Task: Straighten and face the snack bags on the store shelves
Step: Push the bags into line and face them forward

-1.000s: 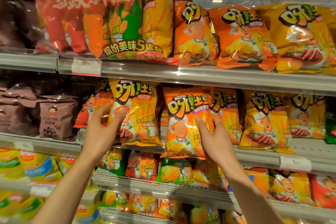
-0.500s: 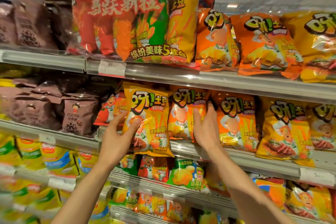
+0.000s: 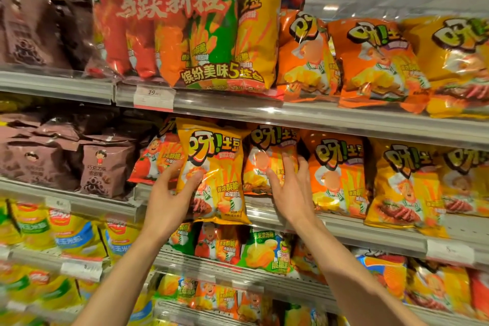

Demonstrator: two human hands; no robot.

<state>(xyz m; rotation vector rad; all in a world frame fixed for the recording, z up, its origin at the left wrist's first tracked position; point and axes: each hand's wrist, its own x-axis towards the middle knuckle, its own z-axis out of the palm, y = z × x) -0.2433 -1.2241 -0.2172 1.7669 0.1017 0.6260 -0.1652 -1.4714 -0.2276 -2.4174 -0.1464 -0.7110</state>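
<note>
On the middle grey metal shelf (image 3: 344, 230) we count six glossy foil snack bags in a row: one red bag (image 3: 156, 159) at the left, a yellow bag (image 3: 219, 167) in front of it, two orange ones (image 3: 267, 156) (image 3: 336, 177), then two more yellow bags (image 3: 402, 185) (image 3: 465, 182). Above, a large clear multipack (image 3: 190, 26) holds five slim packets, with three big orange and yellow bags (image 3: 375, 61) beside it. Brown paper-look bags (image 3: 105, 164) stand at the left; we cannot count them in the shadow. The far-right bags are cut off by the frame edge, and the lower shelves are blurred. The red bag is mostly hidden behind the yellow one.

Our left hand (image 3: 166, 204) grips the yellow bag's lower left edge, thumb on its front, fingers curled behind; the bag leans forward, its bottom overhanging the shelf lip. Our right hand (image 3: 293, 188) lies with fingers straight and spread, pressing flat on the first orange bag, which stands set back on the shelf. The two hands are apart, the yellow bag between them.
</note>
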